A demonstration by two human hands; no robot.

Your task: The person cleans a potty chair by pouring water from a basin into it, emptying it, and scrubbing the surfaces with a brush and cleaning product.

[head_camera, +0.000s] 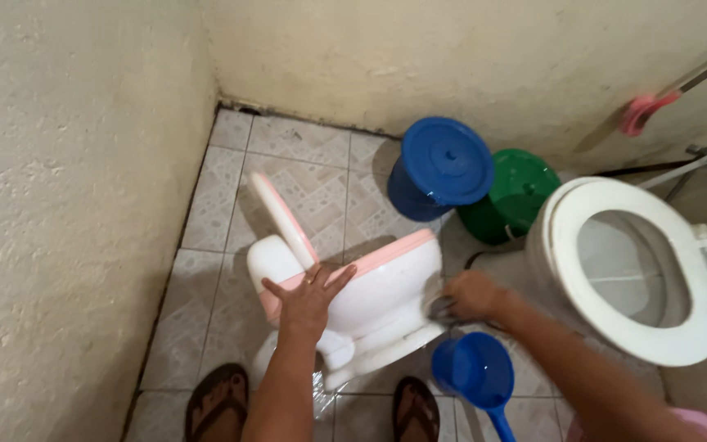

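1. The left hand (308,296) is resting flat with fingers spread on the rim of a white and pink potty (370,299), which is lying tipped on the tiled floor (321,168) beside the toilet (640,270).
2. The right hand (470,296) is pressing against the potty's side, fingers curled around a small dark thing too hidden to identify.
3. A blue dipper (476,372) is sitting just below the potty.
4. A blue bucket (439,168) and a green bucket (513,196) are standing against the wall.
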